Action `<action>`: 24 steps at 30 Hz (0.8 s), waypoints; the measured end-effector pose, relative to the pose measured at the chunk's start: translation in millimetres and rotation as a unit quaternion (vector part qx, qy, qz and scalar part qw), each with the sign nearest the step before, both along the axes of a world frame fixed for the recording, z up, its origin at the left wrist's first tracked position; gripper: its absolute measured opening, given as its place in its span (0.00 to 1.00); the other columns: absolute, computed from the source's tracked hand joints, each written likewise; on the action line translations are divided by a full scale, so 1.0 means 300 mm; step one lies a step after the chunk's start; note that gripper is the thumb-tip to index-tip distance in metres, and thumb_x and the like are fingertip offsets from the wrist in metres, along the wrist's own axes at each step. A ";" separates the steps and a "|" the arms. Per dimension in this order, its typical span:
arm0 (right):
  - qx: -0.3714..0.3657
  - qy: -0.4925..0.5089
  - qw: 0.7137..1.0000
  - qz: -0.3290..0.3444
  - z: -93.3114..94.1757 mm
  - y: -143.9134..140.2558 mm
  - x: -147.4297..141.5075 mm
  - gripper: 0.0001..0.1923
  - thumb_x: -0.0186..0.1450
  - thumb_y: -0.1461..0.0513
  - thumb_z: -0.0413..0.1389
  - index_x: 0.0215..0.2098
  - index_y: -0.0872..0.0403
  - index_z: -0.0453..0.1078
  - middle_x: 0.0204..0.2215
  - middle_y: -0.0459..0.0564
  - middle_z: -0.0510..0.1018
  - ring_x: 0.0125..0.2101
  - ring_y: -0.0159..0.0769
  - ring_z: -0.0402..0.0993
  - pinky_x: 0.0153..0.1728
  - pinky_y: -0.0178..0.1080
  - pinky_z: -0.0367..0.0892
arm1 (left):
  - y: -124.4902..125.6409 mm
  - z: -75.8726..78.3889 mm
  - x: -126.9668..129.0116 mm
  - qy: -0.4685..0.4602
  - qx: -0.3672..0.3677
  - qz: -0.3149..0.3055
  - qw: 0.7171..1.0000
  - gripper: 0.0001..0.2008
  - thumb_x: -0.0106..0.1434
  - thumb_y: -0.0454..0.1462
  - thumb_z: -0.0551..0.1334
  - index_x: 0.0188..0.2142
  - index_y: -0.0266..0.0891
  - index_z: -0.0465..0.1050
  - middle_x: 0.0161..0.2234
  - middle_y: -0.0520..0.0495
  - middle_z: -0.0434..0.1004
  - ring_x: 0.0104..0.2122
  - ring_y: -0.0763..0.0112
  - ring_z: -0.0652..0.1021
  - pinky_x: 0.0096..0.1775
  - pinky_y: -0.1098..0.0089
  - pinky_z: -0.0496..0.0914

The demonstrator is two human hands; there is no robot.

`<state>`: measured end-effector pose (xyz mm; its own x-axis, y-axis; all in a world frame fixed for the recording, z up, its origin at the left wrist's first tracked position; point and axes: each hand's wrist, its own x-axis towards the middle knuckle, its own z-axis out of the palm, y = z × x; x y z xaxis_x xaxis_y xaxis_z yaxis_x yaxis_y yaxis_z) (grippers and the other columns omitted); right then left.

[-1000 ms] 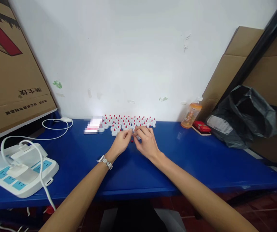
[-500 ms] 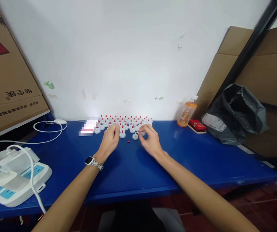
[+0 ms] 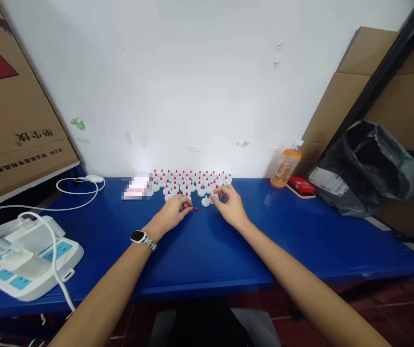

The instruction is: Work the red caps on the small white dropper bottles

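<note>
Many small white caps with red tips (image 3: 192,180) stand in rows on the blue table (image 3: 207,250) against the wall. My left hand (image 3: 173,215) lies palm down on the table, its curled fingertips just beside a tiny loose red piece (image 3: 195,209). A watch sits on that wrist. My right hand (image 3: 231,205) pinches a white cap (image 3: 214,196) at the front edge of the rows. Another white cap (image 3: 206,202) lies loose between my two hands.
A white power strip (image 3: 22,258) with plugged-in adapters and cables sits front left. Cardboard boxes (image 3: 15,111) lean at the left. An orange bottle (image 3: 285,168), a red packet (image 3: 300,184) and a dark plastic bag (image 3: 366,168) stand to the right.
My left hand pulled back from the rows of caps and dropped to the table beside the red piece. My right hand stayed at the front caps.
</note>
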<state>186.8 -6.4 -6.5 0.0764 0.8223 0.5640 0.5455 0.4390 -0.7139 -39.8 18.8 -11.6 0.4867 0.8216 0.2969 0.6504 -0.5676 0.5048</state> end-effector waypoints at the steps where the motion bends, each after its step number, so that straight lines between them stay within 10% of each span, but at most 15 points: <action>1: -0.006 0.000 1.000 0.008 -0.003 0.000 -0.001 0.07 0.59 0.60 0.59 0.34 0.53 0.75 0.32 0.47 0.72 0.31 0.33 0.68 0.36 0.37 0.65 | -0.004 0.002 0.002 -0.006 -0.009 -0.001 1.000 0.09 0.64 0.40 0.60 0.39 0.39 0.75 0.35 0.46 0.76 0.34 0.67 0.74 0.38 0.66 0.68; 9: -0.041 0.012 0.996 0.073 0.037 0.029 -0.030 0.06 0.61 0.60 0.56 0.33 0.54 0.73 0.25 0.44 0.75 0.26 0.31 0.69 0.29 0.33 0.62 | -0.021 0.047 -0.010 -0.086 -0.033 0.033 0.995 0.09 0.61 0.35 0.57 0.41 0.38 0.72 0.30 0.50 0.76 0.28 0.71 0.74 0.34 0.70 0.68; 18: -0.058 -0.320 0.944 0.051 0.099 0.200 -0.115 0.07 0.62 0.63 0.55 0.33 0.53 0.76 0.29 0.49 0.81 0.33 0.38 0.74 0.42 0.40 0.61 | 0.000 0.036 -0.039 -0.098 0.004 0.098 0.990 0.07 0.65 0.41 0.55 0.38 0.41 0.69 0.26 0.52 0.75 0.27 0.70 0.74 0.32 0.69 0.66; 24: -0.095 -0.327 0.939 0.054 0.079 0.202 -0.153 0.10 0.66 0.60 0.54 0.38 0.52 0.77 0.31 0.48 0.82 0.36 0.39 0.76 0.49 0.44 0.55 | 0.010 0.031 -0.059 -0.083 0.001 0.116 0.990 0.06 0.65 0.40 0.56 0.38 0.42 0.69 0.27 0.52 0.75 0.27 0.69 0.75 0.32 0.69 0.65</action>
<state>141.0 54.1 17.1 -0.3244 0.8960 0.3031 0.8540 0.4152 -0.3135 -57.4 21.9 -2.3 0.2291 0.9047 0.3592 0.6717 -0.4140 0.6143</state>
